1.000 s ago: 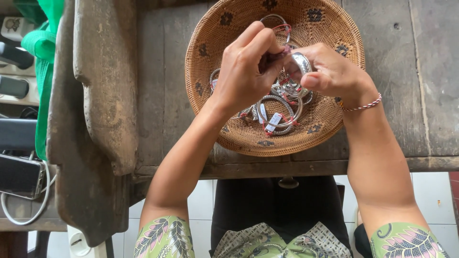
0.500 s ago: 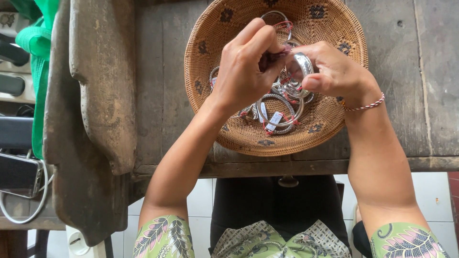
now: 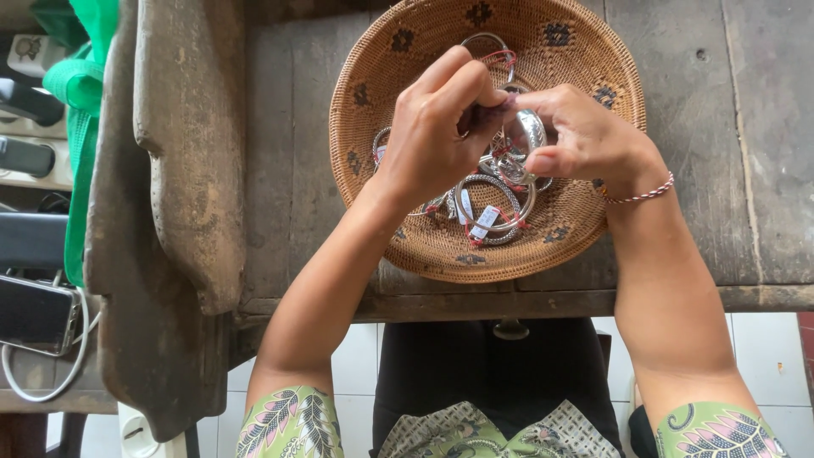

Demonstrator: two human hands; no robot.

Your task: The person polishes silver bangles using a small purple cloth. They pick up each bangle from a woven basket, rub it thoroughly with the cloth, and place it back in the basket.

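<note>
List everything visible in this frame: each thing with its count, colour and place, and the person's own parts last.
Woven basket: one, tan with dark motifs, on the table, centre top.
Silver bangles: several, some with red thread and small tags, in the basket.
Single bangle: one, silver, held between both hands over the basket.
Wooden table: one, weathered grey-brown.
Carved wooden piece: one, grey-brown, left of the basket.
Green mesh bag: one, far left.
Phone with white cable: one, dark, lower left.
Thread bracelet: one, red and white, right wrist.
Left hand: pinching the bangle.
Right hand: gripping the bangle.
</note>
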